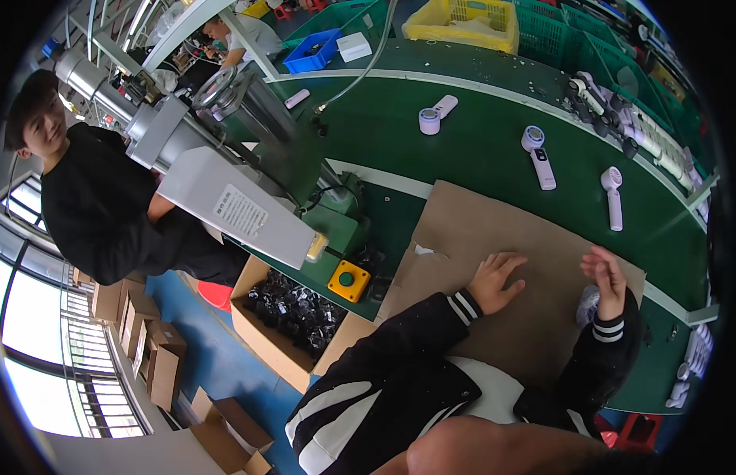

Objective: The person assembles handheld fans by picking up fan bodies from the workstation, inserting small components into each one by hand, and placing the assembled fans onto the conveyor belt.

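Observation:
My left hand [498,283] rests on a brown cardboard sheet [502,229], its fingers spread and nothing in them. Near the right edge of the sheet my right hand [607,281] is raised, with fingers stretched and palm turned inward. Beside my right wrist lies a rounded lilac-white thing [587,305], partly hidden by the hand and sleeve; its kind cannot be made out. Beyond the sheet, three lilac handheld fans lie apart on the green bench: a left fan [431,120], a middle fan [539,160] and a right fan [613,199].
A press machine [241,207] with a yellow button box [348,281] stands at left. Below it, a carton [261,317] holds small dark parts. A person [107,190] in black stands beyond the press. Lilac and dark parts [625,119] line the back right rail.

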Demonstrator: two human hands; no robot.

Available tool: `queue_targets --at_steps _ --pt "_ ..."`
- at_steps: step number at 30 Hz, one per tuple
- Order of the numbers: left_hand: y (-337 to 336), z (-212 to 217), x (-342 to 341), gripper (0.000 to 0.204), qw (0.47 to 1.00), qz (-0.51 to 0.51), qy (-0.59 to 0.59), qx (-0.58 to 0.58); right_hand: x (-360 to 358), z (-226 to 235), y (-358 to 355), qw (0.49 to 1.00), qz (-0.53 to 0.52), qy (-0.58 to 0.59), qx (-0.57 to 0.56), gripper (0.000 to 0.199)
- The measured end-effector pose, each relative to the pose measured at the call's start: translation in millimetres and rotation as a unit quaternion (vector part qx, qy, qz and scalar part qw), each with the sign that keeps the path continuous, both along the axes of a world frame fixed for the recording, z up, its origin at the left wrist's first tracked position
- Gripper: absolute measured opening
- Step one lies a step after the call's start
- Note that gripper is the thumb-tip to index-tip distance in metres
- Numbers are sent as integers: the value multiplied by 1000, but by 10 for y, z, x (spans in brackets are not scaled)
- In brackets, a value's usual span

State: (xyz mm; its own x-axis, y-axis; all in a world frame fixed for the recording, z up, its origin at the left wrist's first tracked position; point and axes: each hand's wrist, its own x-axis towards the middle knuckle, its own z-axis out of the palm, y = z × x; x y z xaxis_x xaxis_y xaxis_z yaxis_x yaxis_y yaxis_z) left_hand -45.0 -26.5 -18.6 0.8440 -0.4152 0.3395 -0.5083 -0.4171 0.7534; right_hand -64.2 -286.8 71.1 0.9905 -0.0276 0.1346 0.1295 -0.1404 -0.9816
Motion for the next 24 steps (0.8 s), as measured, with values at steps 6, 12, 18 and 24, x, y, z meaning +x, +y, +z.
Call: queue_targets --at_steps 6,12,18,24 --pt "56 22 -25 47 997 -41 61 -4 -189 -301 -1039 969 -34 160 -184 9" --pt "293 284 439 49 989 -97 113 -16 -330 -190 -852 900 4 125 -418 6" --pt "501 204 1972 68 974 191 -15 119 -466 -300 -700 887 25 -48 -458 8" --pt "974 -190 3284 80 889 422 26 173 -519 -331 -710 915 -16 -18 -402 10"
